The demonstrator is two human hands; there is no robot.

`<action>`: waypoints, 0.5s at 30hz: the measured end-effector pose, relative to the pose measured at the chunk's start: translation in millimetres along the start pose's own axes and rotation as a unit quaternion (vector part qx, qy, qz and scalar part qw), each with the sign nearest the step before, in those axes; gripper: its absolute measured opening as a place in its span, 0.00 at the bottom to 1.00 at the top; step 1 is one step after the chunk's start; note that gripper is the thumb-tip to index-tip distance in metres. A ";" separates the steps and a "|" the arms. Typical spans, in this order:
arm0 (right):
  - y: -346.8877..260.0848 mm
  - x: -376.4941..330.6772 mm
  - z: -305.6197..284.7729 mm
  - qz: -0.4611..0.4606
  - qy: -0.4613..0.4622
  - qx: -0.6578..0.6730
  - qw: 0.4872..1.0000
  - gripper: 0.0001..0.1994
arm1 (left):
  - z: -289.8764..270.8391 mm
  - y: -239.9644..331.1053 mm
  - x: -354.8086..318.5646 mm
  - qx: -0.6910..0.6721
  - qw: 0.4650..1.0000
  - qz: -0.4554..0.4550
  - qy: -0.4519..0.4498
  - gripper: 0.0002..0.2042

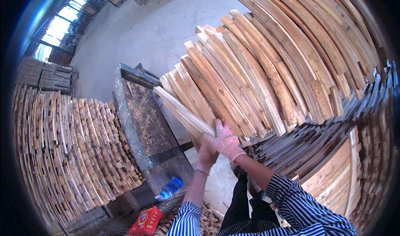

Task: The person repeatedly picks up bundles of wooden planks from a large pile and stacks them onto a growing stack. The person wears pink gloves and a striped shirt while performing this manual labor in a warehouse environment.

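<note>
Clamping a wood strip [183, 110] by its near end with fingers of left hand [207, 156] and right hand [226, 141], pointing it lengthwise forward-left.

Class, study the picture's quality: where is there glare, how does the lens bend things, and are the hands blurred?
Head view: glare whitens the bright opening at upper left, with bluish flare beside it; head view: the long boards at upper right bow, and corners go black; head view: left hand and right hand look reasonably sharp.
</note>
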State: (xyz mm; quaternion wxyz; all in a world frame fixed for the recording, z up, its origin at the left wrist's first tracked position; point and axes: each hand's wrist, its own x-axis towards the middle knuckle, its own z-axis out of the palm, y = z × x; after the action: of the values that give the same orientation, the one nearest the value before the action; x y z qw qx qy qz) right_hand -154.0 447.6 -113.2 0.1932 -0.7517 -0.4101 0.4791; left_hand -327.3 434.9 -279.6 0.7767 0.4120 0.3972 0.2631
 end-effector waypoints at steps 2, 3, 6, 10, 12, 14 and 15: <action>20.5 17.0 -24.1 0.024 -0.045 0.038 0.998 0.49 | 45.0 19.3 26.2 -0.285 0.955 -0.068 0.041 0.30; 26.8 15.1 -35.6 0.027 -0.068 0.077 0.994 0.50 | 55.7 24.7 24.5 -0.305 0.948 -0.062 0.065 0.25; 57.1 9.0 -53.9 -0.029 -0.035 0.079 0.996 0.48 | 91.8 40.3 17.0 -0.189 0.972 -0.043 0.134 0.25; 127.5 -69.8 -37.0 0.067 -0.112 0.375 0.918 0.43 | 140.6 60.5 -66.2 0.075 0.989 -0.061 0.110 0.35; 130.1 -122.2 -35.7 0.128 -0.164 0.438 0.875 0.42 | 138.7 55.6 -105.8 0.115 0.977 -0.119 0.136 0.37; 142.7 -130.6 -20.9 0.106 -0.110 0.388 0.909 0.43 | 136.8 56.4 -84.2 -0.081 0.985 -0.124 0.087 0.34; 131.8 -136.6 -23.8 0.090 -0.100 0.312 0.941 0.43 | 122.6 43.9 -70.8 -0.176 0.971 -0.122 0.109 0.33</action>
State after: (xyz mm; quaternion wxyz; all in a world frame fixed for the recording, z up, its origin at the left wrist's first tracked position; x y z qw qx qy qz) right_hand -104.2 263.0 -115.4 0.3322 -0.6360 -0.1879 0.6707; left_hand -267.3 352.9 -171.8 0.8150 0.1864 0.4746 0.2753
